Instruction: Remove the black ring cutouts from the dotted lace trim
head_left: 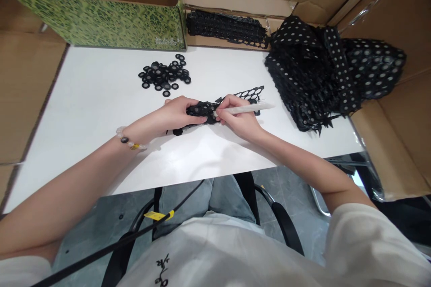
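Note:
My left hand (180, 114) grips one end of a black perforated strip (202, 110) over the white table (101, 98). My right hand (237, 114) holds a white pen-like tool (247, 108) like a pencil, its tip pressed in among the black material close to my left fingers. The strip's far end, with open oval holes (247, 95), sticks out to the right beyond my right hand. A small heap of loose black rings (164, 75) lies on the table ahead of my left hand. Neither hand touches it.
A large pile of black strips with white dots (310, 71) sits at the table's right end, spilling onto cardboard. A stack of black lattice strips (226, 28) lies behind the table. A green patterned box (97, 22) stands back left. Cardboard flaps surround the table.

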`<state>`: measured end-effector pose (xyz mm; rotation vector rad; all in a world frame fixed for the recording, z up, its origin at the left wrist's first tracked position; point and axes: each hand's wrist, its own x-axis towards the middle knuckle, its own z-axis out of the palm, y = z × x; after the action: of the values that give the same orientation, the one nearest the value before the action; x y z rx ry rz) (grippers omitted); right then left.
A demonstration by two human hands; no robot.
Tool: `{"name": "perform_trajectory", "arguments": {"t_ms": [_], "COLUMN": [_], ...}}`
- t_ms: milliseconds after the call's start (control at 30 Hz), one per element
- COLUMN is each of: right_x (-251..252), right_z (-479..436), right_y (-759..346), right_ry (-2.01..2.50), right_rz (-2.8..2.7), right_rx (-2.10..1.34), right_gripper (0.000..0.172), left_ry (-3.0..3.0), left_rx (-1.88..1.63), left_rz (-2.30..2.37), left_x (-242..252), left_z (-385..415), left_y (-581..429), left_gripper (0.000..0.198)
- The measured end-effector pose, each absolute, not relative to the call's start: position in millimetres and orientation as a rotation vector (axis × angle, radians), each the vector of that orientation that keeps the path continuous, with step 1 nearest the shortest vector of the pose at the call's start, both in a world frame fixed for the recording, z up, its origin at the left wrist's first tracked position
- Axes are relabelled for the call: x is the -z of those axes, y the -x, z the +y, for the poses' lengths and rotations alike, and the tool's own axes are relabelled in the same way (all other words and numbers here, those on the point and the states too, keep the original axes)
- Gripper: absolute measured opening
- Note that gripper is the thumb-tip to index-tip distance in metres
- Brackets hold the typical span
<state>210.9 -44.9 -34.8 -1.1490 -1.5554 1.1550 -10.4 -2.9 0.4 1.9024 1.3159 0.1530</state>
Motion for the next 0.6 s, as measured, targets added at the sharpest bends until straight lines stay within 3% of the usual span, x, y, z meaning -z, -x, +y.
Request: {"name": "perform_trajectory", "arguments": {"t_ms": [600], "right_x": [34.9], "right_z": [-44.5], "right_y": [-211.4], "right_ry": [1.14], "right_rz": [-1.624], "right_rx": [-1.137], "right_gripper": [0.012], "left_ry": [-1.787], "left_rx": [-0.241], "left_rz": [1.372], "left_x": [-5.7], "left_z": [-6.5], "left_y": [7.2], "left_gripper": [0.029]}}
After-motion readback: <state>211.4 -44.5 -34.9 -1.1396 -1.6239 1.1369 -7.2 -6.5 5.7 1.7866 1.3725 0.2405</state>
